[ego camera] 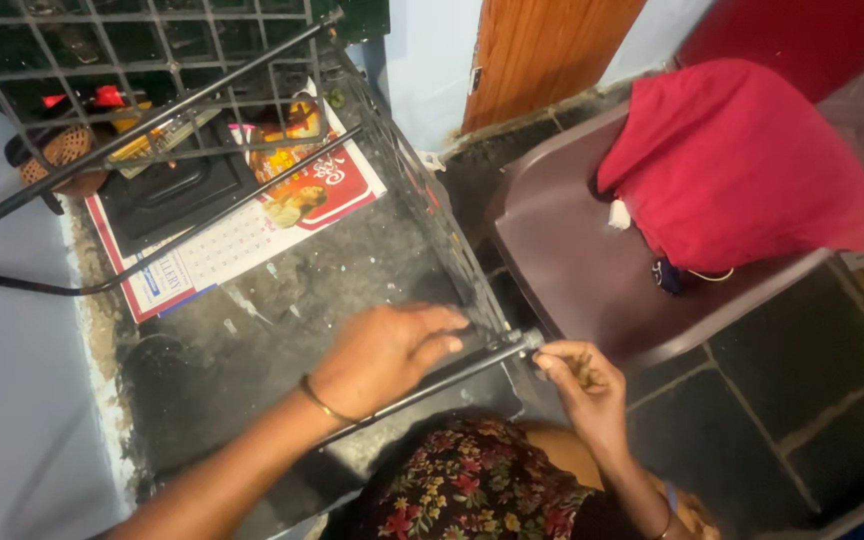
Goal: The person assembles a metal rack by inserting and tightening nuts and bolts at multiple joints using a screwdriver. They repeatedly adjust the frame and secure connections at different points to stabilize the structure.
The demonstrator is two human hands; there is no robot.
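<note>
A black metal wire rack (392, 150) lies tilted on the dark floor, its grid panel reaching from the top left toward the lower middle. My left hand (387, 350) rests palm down on a thin metal rod (452, 375) of the rack, fingers spread near the grid's lower corner. A thin bangle circles that wrist. My right hand (577, 375) pinches the rod's end, where a small fitting (530, 341) sits, between thumb and fingertips. My floral-patterned clothing (472, 490) shows at the bottom.
A dark brown plastic chair (572, 270) stands at right with a red cloth (732, 160) draped on it. A printed calendar sheet (242, 240) and a black tray (167, 190) lie under the rack. Behind are a wooden door (542, 50) and a pale wall; tiled floor at right.
</note>
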